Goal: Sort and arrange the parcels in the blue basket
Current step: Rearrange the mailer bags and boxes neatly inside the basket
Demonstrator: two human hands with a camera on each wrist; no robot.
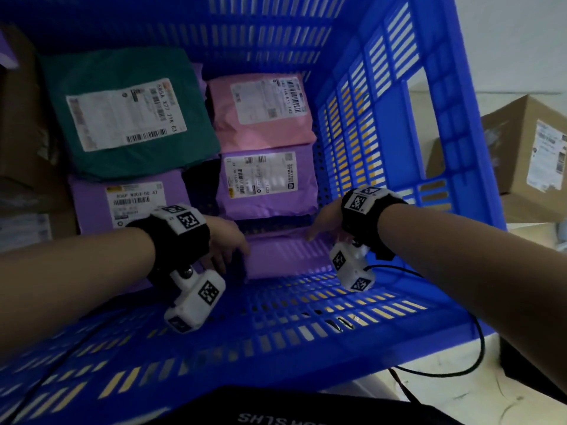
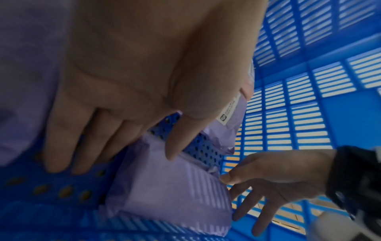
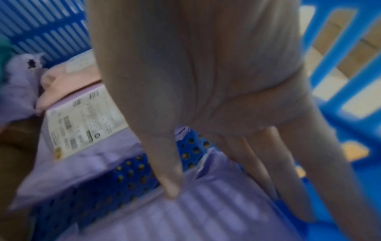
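A cardboard box (image 1: 527, 154) (white label) sits beside black cable (image 1: 454, 371).

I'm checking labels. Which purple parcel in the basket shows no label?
The purple parcel nearest the person, between the left hand and right hand. The other two purple ones show white labels face up.

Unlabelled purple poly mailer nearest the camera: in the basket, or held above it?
In: the purple poly mailer lies flat on the blue basket floor.

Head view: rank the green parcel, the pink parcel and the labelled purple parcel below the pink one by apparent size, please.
1. green parcel, clearly the largest.
2. pink parcel and purple parcel: they look about alike, so I won't rank one over the other.
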